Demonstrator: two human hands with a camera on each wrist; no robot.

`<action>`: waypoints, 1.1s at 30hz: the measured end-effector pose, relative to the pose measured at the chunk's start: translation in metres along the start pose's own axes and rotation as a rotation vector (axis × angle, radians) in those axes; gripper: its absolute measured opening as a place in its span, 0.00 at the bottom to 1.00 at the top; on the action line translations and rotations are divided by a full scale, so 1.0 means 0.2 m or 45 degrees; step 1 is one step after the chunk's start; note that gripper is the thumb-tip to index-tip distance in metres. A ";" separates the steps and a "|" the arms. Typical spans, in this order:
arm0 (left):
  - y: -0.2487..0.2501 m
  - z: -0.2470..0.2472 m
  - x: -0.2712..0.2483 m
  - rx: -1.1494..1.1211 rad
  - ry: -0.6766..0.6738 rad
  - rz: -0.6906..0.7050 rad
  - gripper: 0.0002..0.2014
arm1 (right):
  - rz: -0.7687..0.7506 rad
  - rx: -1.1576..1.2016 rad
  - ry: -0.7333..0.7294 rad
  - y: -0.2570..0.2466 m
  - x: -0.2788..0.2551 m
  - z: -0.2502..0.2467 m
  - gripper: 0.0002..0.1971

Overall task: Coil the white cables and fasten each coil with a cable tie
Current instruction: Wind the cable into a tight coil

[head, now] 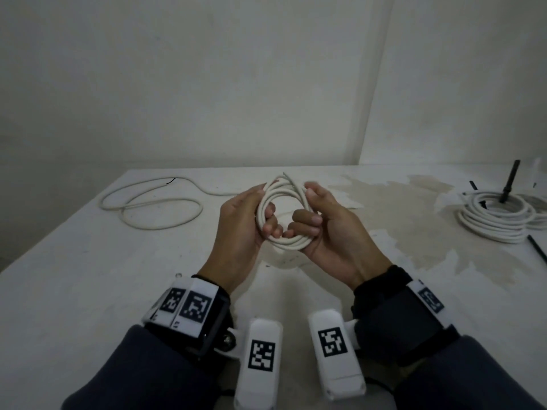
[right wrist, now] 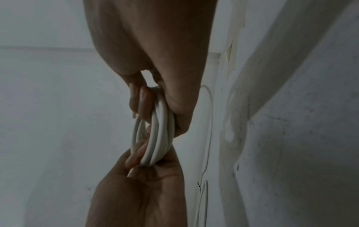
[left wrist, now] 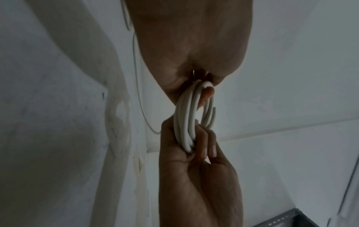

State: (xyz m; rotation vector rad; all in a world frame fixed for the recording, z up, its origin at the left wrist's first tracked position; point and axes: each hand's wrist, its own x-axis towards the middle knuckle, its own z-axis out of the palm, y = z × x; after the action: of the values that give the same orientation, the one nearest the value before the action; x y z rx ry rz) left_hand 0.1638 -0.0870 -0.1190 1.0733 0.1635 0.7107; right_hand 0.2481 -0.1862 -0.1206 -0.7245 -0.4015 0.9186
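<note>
A white cable coil (head: pixel 285 236) of several loops is held upright above the table, both hands on it. My left hand (head: pixel 265 216) grips its left side, fingers curled through the ring and thumb on the outside. My right hand (head: pixel 309 207) grips its right side the same way. Two cable ends (head: pixel 284 175) stick out at the coil's top. In the left wrist view the coil (left wrist: pixel 185 121) runs edge-on between my left hand (left wrist: pixel 202 92) above and my right hand (left wrist: pixel 196 147) below. The right wrist view shows the coil (right wrist: pixel 160 135) likewise. No cable tie is on this coil.
A loose white cable (head: pixel 154 202) lies in open loops on the table (head: pixel 88 276) at the far left. At the right edge lie coiled white cables (head: pixel 494 221), a black rod (head: pixel 509 180) standing in their middle, and a black cable tie (head: pixel 537 248) beside them.
</note>
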 end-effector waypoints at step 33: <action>0.00 -0.04 0.01 1.042 0.080 0.283 0.18 | -0.536 -1.133 0.155 0.01 -0.04 0.00 0.03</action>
State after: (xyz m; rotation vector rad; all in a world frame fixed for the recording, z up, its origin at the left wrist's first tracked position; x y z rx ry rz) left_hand 0.1617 -0.0791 -0.1233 1.8701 0.4160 0.9049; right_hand 0.2433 -0.1917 -0.1226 -1.4282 -0.8347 0.2566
